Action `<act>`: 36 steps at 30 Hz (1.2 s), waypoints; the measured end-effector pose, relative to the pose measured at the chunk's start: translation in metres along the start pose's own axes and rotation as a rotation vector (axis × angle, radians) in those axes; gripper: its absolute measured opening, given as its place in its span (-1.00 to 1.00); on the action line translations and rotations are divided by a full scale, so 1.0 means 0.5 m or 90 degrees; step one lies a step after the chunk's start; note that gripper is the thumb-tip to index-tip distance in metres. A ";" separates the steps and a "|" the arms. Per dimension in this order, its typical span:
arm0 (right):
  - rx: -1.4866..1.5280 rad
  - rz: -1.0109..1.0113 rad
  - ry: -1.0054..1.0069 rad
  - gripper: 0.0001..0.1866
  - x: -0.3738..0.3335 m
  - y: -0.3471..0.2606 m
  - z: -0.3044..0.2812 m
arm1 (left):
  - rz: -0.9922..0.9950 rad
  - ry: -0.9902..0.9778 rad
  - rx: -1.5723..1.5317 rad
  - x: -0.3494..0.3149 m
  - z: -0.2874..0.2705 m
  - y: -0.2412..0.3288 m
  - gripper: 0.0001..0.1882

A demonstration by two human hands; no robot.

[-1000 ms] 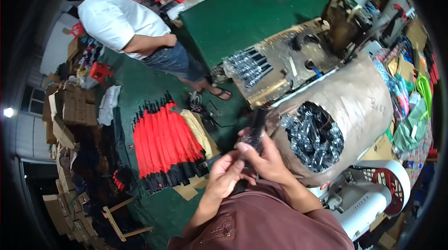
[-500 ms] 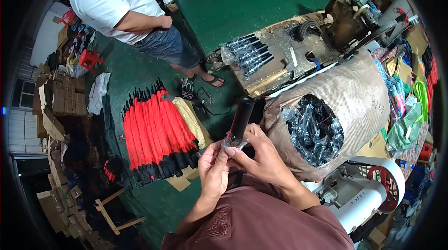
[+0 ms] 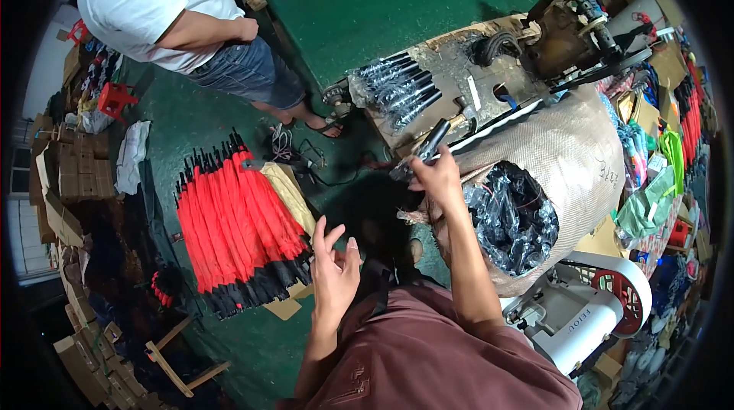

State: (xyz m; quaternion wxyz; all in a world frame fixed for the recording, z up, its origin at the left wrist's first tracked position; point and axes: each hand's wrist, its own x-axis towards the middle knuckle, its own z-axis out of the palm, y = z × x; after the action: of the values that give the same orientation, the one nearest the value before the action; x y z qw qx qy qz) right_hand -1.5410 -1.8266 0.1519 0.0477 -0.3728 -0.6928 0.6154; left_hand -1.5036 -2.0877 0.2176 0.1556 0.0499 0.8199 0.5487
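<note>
In my right hand (image 3: 441, 183) is a black umbrella handle (image 3: 434, 139), a smooth tube with crumpled clear plastic at its lower end. It is tilted, just off the near edge of the workbench (image 3: 505, 73). My left hand (image 3: 334, 280) is raised with fingers apart and holds nothing. Several similar black handles in clear plastic (image 3: 394, 89) lie side by side on the bench. Close to my right forearm, a woven sack (image 3: 569, 154) lies on its side, its mouth showing black, plastic-wrapped pieces (image 3: 511, 219).
Red folded umbrellas (image 3: 237, 226) with black ends lie in a row at left. A person in a white shirt (image 3: 145, 4) stands beyond them. A hammer-like tool (image 3: 468, 109) lies on the bench. A white machine with a red wheel (image 3: 589, 318) stands at lower right.
Both hands were together on the upright handle and its plastic. Now they are apart: my right hand has carried the handle forward and right toward the bench, and the left has let go.
</note>
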 end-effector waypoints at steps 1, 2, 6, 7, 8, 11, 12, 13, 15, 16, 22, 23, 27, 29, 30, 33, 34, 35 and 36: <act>-0.057 -0.005 0.089 -0.48 0.028 0.000 0.001 | -0.003 -0.016 0.003 0.004 -0.003 -0.012 -0.33; -0.061 -0.003 0.094 -0.48 0.054 0.002 0.002 | -0.006 -0.032 0.005 0.009 -0.007 -0.020 -0.35; -0.104 0.035 0.138 -0.32 0.148 0.017 -0.001 | 0.057 -0.100 0.053 0.040 -0.018 -0.034 -0.42; -0.099 0.040 0.140 -0.31 0.168 0.023 0.000 | 0.056 -0.103 0.050 0.048 -0.021 -0.035 -0.42; -0.094 0.045 0.142 -0.30 0.187 0.030 0.001 | 0.064 -0.111 0.056 0.056 -0.023 -0.036 -0.45; -0.101 0.054 0.155 -0.34 0.206 0.021 0.018 | 0.074 -0.124 0.069 0.076 -0.033 -0.043 -0.51; -0.109 0.056 0.168 -0.38 0.205 0.008 0.026 | 0.078 -0.128 0.076 0.083 -0.037 -0.048 -0.52; -0.116 0.057 0.180 -0.42 0.207 0.002 0.033 | 0.082 -0.132 0.084 0.090 -0.040 -0.053 -0.54; -0.141 0.058 0.173 -0.46 0.211 0.006 0.038 | 0.083 -0.140 0.092 0.102 -0.043 -0.054 -0.55; -0.162 0.058 0.168 -0.50 0.211 0.010 0.036 | 0.069 -0.145 0.077 0.108 -0.042 -0.049 -0.56; -0.394 -0.063 0.235 -0.50 0.235 0.068 0.035 | 0.079 -0.164 0.062 0.126 -0.032 -0.048 -0.59; -0.334 -0.024 0.192 -0.50 0.240 0.071 0.029 | 0.079 -0.168 0.065 0.126 -0.030 -0.046 -0.59; -0.200 0.047 0.115 -0.45 0.223 0.036 0.032 | 0.078 -0.189 0.072 0.126 -0.018 -0.044 -0.59; -0.188 0.034 0.143 -0.41 0.213 0.035 0.025 | 0.100 -0.195 0.105 0.126 -0.007 -0.046 -0.61; -0.186 0.041 0.155 -0.41 0.213 0.049 0.021 | 0.114 -0.205 0.120 0.126 0.000 -0.045 -0.62; -0.340 -0.034 0.251 -0.42 0.185 0.076 0.019 | 0.091 -0.226 0.162 0.127 -0.005 -0.035 -0.65; -0.393 -0.046 0.255 -0.45 0.155 0.041 0.039 | 0.072 -0.220 0.181 0.118 0.000 -0.033 -0.66; -0.313 -0.080 0.252 -0.47 0.124 0.017 0.045 | 0.074 -0.244 0.168 0.111 0.008 -0.030 -0.66; -0.228 -0.118 0.249 -0.49 0.093 -0.001 0.039 | 0.081 -0.226 0.163 0.111 0.008 -0.030 -0.67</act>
State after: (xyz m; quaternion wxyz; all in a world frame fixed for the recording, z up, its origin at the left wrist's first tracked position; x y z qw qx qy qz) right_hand -1.5846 -1.8157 0.1295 0.1699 -0.4223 -0.7991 0.3927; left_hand -1.5535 -2.0761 0.1917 0.2550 0.2171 0.8378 0.4312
